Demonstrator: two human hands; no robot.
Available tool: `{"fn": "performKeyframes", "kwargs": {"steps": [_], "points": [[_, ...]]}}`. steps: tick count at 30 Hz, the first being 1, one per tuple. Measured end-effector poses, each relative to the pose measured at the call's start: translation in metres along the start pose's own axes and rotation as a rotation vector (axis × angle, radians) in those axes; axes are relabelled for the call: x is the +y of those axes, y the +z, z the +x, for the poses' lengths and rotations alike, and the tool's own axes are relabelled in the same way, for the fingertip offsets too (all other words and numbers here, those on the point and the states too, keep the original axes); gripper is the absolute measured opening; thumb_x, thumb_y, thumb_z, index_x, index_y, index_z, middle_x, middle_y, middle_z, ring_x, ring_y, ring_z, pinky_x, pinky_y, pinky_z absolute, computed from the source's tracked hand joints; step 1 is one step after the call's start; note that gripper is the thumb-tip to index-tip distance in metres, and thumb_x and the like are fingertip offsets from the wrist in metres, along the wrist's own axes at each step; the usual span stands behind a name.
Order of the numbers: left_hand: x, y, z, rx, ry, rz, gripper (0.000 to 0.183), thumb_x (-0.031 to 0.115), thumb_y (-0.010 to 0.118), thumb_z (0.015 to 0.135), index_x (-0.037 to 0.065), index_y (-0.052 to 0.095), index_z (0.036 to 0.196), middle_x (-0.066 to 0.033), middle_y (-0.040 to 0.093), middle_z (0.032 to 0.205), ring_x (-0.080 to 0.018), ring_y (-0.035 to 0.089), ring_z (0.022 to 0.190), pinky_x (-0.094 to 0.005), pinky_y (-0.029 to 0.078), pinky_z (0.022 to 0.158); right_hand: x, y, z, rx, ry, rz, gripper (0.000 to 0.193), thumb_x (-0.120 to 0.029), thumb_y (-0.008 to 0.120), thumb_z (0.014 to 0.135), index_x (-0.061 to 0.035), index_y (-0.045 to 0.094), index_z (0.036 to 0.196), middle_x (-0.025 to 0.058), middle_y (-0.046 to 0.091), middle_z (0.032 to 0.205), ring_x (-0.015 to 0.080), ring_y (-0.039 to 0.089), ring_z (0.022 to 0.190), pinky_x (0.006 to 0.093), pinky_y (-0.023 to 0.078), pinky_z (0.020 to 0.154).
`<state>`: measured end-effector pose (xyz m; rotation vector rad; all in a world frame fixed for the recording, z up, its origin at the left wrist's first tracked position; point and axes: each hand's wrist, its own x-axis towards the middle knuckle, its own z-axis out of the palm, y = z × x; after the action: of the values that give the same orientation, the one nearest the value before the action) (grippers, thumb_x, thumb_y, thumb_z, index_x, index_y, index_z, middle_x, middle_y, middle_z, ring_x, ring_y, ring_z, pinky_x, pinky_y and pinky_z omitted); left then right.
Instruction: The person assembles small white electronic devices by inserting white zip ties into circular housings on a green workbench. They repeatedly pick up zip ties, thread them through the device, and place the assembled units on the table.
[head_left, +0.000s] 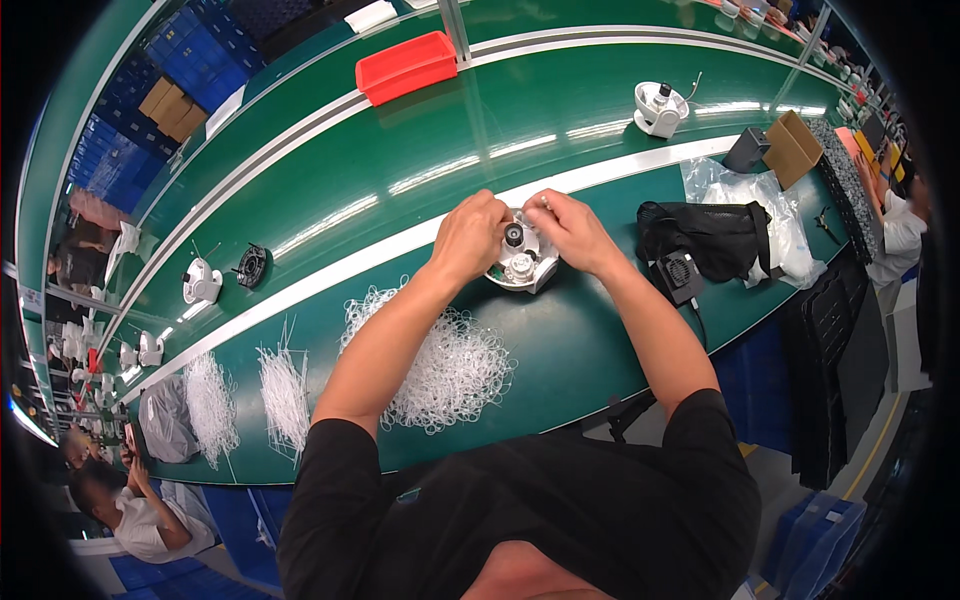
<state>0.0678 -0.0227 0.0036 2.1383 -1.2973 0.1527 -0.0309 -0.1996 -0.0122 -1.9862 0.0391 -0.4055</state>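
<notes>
A white camera housing (521,273) with a black lens (514,234) sits in front of me at the front edge of the conveyor. My left hand (468,238) is closed at its upper left rim, the fingers bent over the edge. At the upper right side, my right hand (572,230) has thumb and fingers pinched together; what is between them is too small to make out. Below my left forearm spreads a pile of white looped plastic ties (455,370). Straighter white ties (285,395) lie in a bundle further left.
A red tray (407,68) stands at the far side of the conveyor. More white camera units (202,283) and a round black part (254,265) are on the left; another camera unit (660,110) is far right. A black bag (702,240) and small fan (680,276) lie rightward.
</notes>
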Motion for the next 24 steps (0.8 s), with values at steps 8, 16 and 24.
{"fn": "performKeyframes", "kwargs": {"steps": [8,16,24], "points": [[0.006,-0.002,-0.001,0.003,-0.081,0.053,0.007,0.009,0.070,0.082,0.003,0.066,0.084,-0.0135,0.062,0.088,-0.0346,0.063,0.084,-0.0443,0.051,0.074,-0.005,-0.008,0.009,-0.121,-0.267,-0.392,0.016,-0.018,0.070,0.083,-0.0068,0.069,0.094,0.0116,0.064,0.081,0.0305,0.063,0.082,0.0426,0.049,0.073],[0.011,-0.004,-0.005,0.021,-0.185,0.146,0.010,0.013,0.069,0.085,0.004,0.064,0.087,-0.0140,0.061,0.091,-0.0356,0.062,0.090,-0.0457,0.050,0.076,-0.017,-0.018,0.013,-0.275,-0.196,-0.551,0.015,-0.014,0.068,0.083,-0.0053,0.066,0.096,0.0119,0.060,0.089,0.0293,0.059,0.085,0.0385,0.049,0.077],[-0.021,-0.023,-0.019,-0.232,-0.463,-0.405,0.035,0.021,0.065,0.094,-0.005,0.059,0.118,-0.0137,0.065,0.104,-0.0205,0.067,0.079,-0.0343,0.055,0.063,0.033,-0.007,0.005,0.288,0.046,0.530,0.036,-0.034,0.049,0.103,-0.0029,0.062,0.115,0.0007,0.056,0.095,0.0101,0.051,0.073,0.0257,0.047,0.072]]}}
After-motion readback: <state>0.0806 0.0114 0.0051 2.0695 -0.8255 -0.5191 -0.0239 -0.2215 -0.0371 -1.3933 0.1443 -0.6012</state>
